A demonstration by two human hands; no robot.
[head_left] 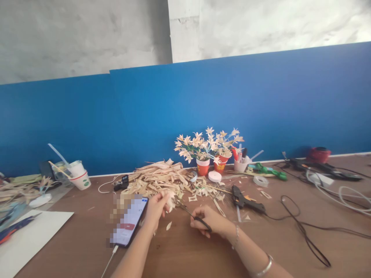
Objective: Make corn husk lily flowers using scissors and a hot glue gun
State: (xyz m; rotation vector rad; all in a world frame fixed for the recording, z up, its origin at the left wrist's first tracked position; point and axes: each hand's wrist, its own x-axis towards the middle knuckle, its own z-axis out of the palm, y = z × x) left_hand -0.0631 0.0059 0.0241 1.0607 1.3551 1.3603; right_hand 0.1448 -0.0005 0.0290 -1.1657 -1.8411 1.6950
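Our left fingers (165,201) pinch a pale piece (171,202); our right fingers (199,220) grip the scissors (197,219), whose blades reach it. Beyond lies the heap of dry strips (159,178), with the phone (129,222) beside our left forearm.

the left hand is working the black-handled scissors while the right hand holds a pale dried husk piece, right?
Not quite: the hands are swapped. The head view shows the right hand on the black-handled scissors and the left hand holding the pale dried husk piece.
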